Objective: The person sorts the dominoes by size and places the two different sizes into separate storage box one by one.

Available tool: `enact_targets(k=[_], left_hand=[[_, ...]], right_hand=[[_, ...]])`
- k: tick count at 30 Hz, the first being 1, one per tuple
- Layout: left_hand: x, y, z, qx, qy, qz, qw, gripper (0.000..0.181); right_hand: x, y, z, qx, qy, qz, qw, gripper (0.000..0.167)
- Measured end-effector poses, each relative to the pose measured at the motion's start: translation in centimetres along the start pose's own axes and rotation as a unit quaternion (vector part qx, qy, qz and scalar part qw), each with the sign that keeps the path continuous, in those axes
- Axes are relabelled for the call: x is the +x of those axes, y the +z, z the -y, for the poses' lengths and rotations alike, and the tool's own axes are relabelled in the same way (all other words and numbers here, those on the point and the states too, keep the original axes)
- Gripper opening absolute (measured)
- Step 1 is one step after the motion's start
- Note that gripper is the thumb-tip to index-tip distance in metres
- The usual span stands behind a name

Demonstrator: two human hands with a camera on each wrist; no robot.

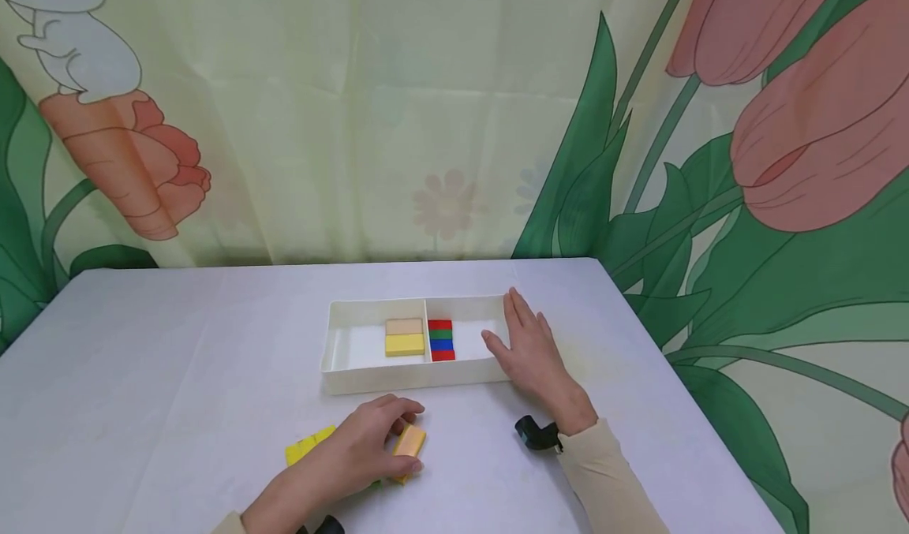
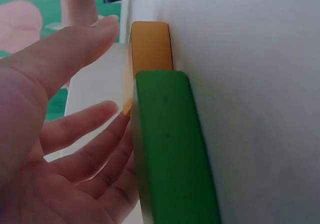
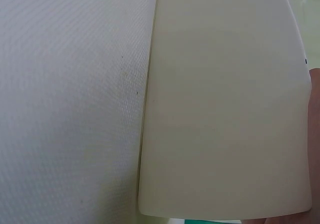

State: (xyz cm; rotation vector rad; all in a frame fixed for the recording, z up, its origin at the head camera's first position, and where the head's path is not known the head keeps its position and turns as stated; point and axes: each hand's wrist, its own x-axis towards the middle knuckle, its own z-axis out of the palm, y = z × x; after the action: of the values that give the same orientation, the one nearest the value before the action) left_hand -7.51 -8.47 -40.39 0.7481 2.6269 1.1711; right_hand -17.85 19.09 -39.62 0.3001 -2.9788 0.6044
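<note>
My left hand (image 1: 365,439) reaches over an orange block (image 1: 409,443) on the table, thumb by its near end and fingers by its far end. In the left wrist view the orange block (image 2: 151,46) lies beyond a green block (image 2: 172,144), and the thumb appears apart from it. Yellow blocks (image 1: 310,442) lie partly hidden behind the left hand. My right hand (image 1: 536,360), fingers extended, rests at the right end of a white divided tray (image 1: 376,379). The tray's wall (image 3: 225,103) fills much of the right wrist view.
The tray's left compartment holds a tan block (image 1: 404,326) and a yellow block (image 1: 404,345). Against the divider in the right compartment is a column of red, green and blue blocks (image 1: 442,345). A white cloth covers the table (image 1: 177,408); a printed curtain (image 1: 319,124) hangs behind.
</note>
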Motion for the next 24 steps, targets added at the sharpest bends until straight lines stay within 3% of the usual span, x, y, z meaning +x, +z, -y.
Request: enact_targets(k=[10, 15, 18, 24], left_hand=[[-0.3, 0.0, -0.9, 0.072, -0.052, 0.019, 0.9959, 0.074], [-0.3, 0.0, -1.1, 0.067, -0.060, 0.034, 0.9954, 0.068], [-0.2, 0.1, -1.1, 0.066, -0.048, 0.034, 0.9961, 0.058], [0.4, -0.1, -0.7, 0.065, 0.003, 0.020, 0.9977, 0.040]], right_hand=[[0.1, -0.2, 0.2, 0.001, -0.002, 0.002, 1.0000, 0.083], [0.0, 0.0, 0.1, 0.000, -0.002, -0.003, 1.0000, 0.083], [0.0, 0.1, 0.0, -0.001, -0.002, -0.006, 1.0000, 0.082], [0.0, 0.1, 0.0, 0.000, 0.001, -0.005, 1.0000, 0.082]])
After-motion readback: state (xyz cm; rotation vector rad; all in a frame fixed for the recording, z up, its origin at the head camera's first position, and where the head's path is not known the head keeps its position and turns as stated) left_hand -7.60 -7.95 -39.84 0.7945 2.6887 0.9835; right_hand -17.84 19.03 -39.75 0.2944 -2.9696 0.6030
